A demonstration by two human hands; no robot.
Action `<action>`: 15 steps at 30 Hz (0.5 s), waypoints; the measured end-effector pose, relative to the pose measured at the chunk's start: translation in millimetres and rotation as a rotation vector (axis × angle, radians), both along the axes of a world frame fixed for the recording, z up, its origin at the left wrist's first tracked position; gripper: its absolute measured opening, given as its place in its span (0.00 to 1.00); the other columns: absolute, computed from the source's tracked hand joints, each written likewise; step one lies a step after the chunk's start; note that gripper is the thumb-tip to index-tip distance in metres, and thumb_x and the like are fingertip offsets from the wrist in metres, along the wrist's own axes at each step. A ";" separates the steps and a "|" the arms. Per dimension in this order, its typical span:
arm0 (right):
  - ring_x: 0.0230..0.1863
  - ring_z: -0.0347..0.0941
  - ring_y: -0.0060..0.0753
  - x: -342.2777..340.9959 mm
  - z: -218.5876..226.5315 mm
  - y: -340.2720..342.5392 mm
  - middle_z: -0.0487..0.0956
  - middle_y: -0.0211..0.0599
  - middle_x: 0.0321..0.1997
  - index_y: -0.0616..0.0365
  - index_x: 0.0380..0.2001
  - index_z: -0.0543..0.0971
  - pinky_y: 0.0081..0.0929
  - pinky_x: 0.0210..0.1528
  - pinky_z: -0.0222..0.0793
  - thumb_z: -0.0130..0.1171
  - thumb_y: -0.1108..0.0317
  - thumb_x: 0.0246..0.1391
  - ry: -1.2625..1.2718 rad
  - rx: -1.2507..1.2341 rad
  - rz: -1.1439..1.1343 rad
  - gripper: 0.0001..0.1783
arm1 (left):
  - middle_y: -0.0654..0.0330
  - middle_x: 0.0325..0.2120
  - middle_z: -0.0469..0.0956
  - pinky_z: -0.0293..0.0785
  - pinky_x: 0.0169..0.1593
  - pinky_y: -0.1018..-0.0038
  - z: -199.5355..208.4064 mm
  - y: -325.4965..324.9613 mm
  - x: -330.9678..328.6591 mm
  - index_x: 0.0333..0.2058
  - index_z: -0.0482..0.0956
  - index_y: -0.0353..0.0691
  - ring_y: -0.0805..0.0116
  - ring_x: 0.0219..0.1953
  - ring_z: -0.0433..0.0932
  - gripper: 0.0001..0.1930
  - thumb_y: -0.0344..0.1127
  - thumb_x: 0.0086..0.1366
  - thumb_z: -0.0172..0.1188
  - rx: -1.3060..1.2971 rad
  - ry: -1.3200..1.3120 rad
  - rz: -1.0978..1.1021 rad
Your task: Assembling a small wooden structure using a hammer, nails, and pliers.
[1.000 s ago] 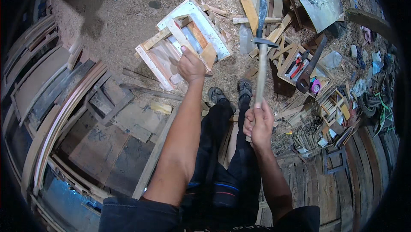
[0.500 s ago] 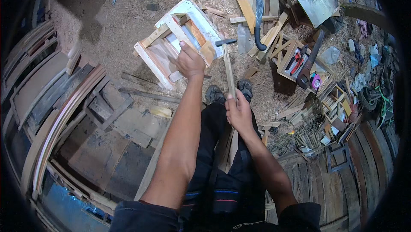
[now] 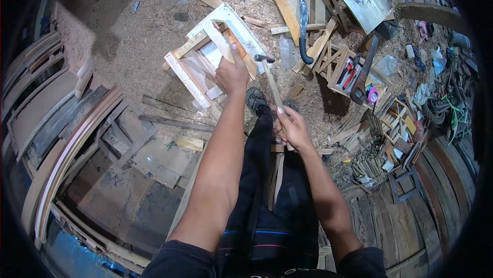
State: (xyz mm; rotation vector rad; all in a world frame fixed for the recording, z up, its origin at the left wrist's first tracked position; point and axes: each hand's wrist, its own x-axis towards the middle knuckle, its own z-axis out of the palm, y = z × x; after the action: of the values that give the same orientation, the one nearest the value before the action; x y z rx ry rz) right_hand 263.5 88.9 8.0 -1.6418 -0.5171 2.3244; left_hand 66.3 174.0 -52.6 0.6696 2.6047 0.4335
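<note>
The wooden frame (image 3: 187, 53) lies on the ground at 11 o'clock from the picture's middle. The left hand (image 3: 232, 76) is on its side at 4 o'clock, with fingers folded around the wood and the thumb stretched out; the fingertips are hidden. The right hand (image 3: 292, 130) is closed around the handle of a hammer (image 3: 272, 84), whose head points to 11 o'clock, near the frame; if they touch, I cannot tell. At 1 o'clock there is a curved blade with a dark handle (image 3: 303, 31). At 2 o'clock, a handsaw (image 3: 365, 72) rests on a wooden toolbox (image 3: 336, 74).
</note>
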 end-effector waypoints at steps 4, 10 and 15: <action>0.13 0.57 0.14 24.2 -12.8 -5.1 0.67 0.25 0.24 0.51 0.67 0.65 0.18 0.14 0.55 0.48 0.60 0.71 0.093 -0.035 0.068 0.24 | 0.41 0.34 0.83 0.74 0.46 0.51 8.4 5.4 4.5 0.37 0.86 0.35 0.40 0.40 0.82 0.32 0.65 0.62 0.58 0.044 -0.035 -0.002; 0.16 0.54 0.11 27.9 -17.0 -13.5 0.63 0.21 0.23 0.47 0.73 0.58 0.15 0.17 0.52 0.50 0.64 0.71 0.165 -0.091 0.000 0.30 | 0.39 0.30 0.83 0.74 0.44 0.50 -1.2 2.9 2.4 0.32 0.85 0.31 0.39 0.37 0.82 0.32 0.63 0.61 0.59 0.007 0.059 -0.008; 0.16 0.54 0.11 33.8 -47.7 -29.0 0.63 0.21 0.23 0.48 0.72 0.59 0.14 0.17 0.51 0.51 0.63 0.70 0.154 0.013 -0.032 0.30 | 0.40 0.30 0.83 0.74 0.43 0.49 -2.3 3.1 4.3 0.33 0.85 0.32 0.38 0.36 0.82 0.31 0.61 0.62 0.58 0.035 0.083 0.001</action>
State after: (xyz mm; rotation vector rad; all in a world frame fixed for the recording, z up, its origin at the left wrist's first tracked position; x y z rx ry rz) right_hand 297.3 59.9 -39.7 -1.4398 -0.4685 2.3940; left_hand 70.7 177.1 -54.8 0.7126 2.6811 0.4625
